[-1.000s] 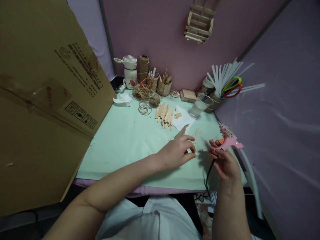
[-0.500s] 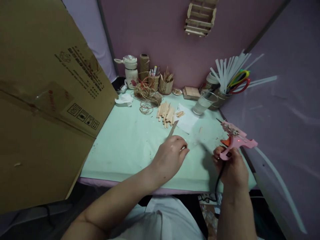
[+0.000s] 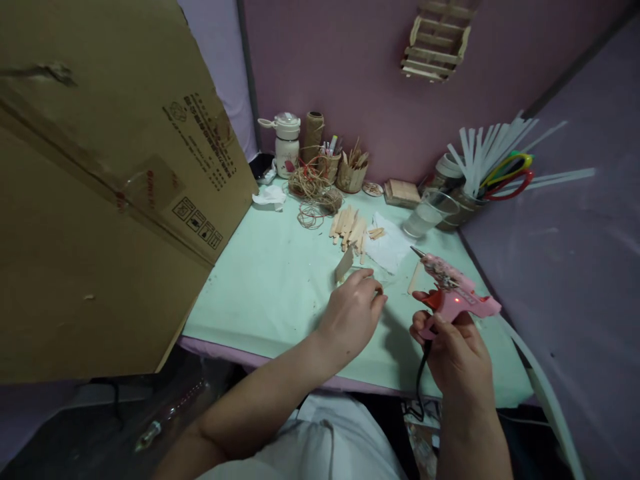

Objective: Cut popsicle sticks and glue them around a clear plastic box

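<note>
My right hand (image 3: 453,340) is wrapped round the handle of a pink glue gun (image 3: 457,293), whose metal nozzle points up and left over the table. A long white glue stick trails from its back. My left hand (image 3: 353,313) is closed, fingers curled together, over the middle of the table; what its fingertips hold is hidden. A flat grey-brown piece (image 3: 345,265) stands up just beyond my left knuckles. One wooden stick (image 3: 414,278) lies beside the nozzle. Behind lie a pile of wooden sticks (image 3: 349,229) and a white paper (image 3: 390,245).
A large cardboard box (image 3: 125,200) stands at the left. Along the back are a bottle (image 3: 287,147), tangled twine (image 3: 313,190), a cup of sticks (image 3: 353,175) and wooden squares (image 3: 402,192). A clear cup (image 3: 427,215) and scissors (image 3: 510,177) are at the right.
The view has shifted, so the table items sit further right. The glue gun has moved left, closer to my left hand. The flat piece beyond my left hand now looks more upright and broader.
</note>
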Motion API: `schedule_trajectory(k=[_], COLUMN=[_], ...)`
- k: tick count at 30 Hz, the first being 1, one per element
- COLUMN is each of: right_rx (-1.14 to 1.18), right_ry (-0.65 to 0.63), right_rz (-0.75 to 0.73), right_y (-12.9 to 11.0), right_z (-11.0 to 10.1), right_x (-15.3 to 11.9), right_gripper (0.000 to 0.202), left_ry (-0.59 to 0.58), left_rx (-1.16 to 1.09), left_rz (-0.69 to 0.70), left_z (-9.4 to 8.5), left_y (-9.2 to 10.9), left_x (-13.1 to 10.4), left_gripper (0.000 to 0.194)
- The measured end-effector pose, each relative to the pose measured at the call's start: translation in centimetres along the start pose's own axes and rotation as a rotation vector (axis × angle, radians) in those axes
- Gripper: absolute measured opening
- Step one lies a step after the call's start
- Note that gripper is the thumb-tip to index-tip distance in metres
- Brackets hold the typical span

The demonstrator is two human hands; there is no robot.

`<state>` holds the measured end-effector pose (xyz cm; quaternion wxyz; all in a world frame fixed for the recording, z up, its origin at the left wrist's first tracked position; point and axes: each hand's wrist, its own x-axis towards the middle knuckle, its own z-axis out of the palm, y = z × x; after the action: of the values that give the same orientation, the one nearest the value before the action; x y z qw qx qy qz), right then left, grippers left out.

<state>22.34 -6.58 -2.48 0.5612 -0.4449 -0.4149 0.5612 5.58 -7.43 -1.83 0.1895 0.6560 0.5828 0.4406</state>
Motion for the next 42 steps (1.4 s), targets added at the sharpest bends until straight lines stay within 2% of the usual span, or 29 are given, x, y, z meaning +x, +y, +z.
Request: schedule_trajectory(k=[3,5,7,10,13,15,18,23,27,33,38,42], right_rx=[-0.011,-0.025,-0.030,-0.048,-0.079,-0.102,-0.160,-0.329,-0.444,-0.488,-0.557,-0.585], right_ry=[0.018,0.030,0.027,-0.006,-0.045,-0.053,-0.102,-0.144,-0.121,-0.129,-0.152,-0.176], right_rz=[0.009,0.010,0.000,-0.023,0.002,0.038,0.062,0.073,0.111,0.147,0.087,0.041], right_y=[-0.5,-0.8,-0.9,-0.9,-0.7,-0.3,0.8,2.7,3.3,4.1,4.7,5.2], right_z=[0.2,0.4,0.6,0.8,1.2,1.5,1.6,1.2,2.0,3.3,3.7,4.1], right_x=[-0.4,-0.7,-1.1,-1.9,-3.0,-3.7,-4.4,-5.0,-5.6,-6.6,-6.3,-5.9], right_gripper=[0.027,0.031,0.033,0.032,0.029,0.030,0.034,0.037,0.045,0.053,0.051,0.049], left_ry=[0.039,0.052,0.023,-0.048,-0.058,-0.089,-0.146,-0.204,-0.279,-0.307,-0.285,-0.290], left_rx=[-0.114,-0.211,-0.289,-0.358,-0.495,-0.562,-0.623,-0.595,-0.554,-0.475,-0.351,-0.324], left_rz=[0.043,0.067,0.057,-0.060,-0.151,-0.167,-0.214,-0.314,-0.338,-0.270,-0.145,-0.117], left_z=[-1.1,-2.9,-5.6,-9.8,-12.1,-12.3,-11.3,-10.1,-10.4,-10.5,-10.7,-10.7], left_y=[0.1,0.0,-0.6,-2.6,-5.1,-6.6,-8.3,-9.9,-10.2,-10.1,-10.3,-10.4], left_x=[-0.8,-1.1,-0.9,0.6,2.2,2.7,2.4,1.1,0.8,0.8,0.9,1.0], left_gripper=[0.006,0.006,0.007,0.011,0.016,0.018,0.020,0.022,0.024,0.019,0.014,0.013])
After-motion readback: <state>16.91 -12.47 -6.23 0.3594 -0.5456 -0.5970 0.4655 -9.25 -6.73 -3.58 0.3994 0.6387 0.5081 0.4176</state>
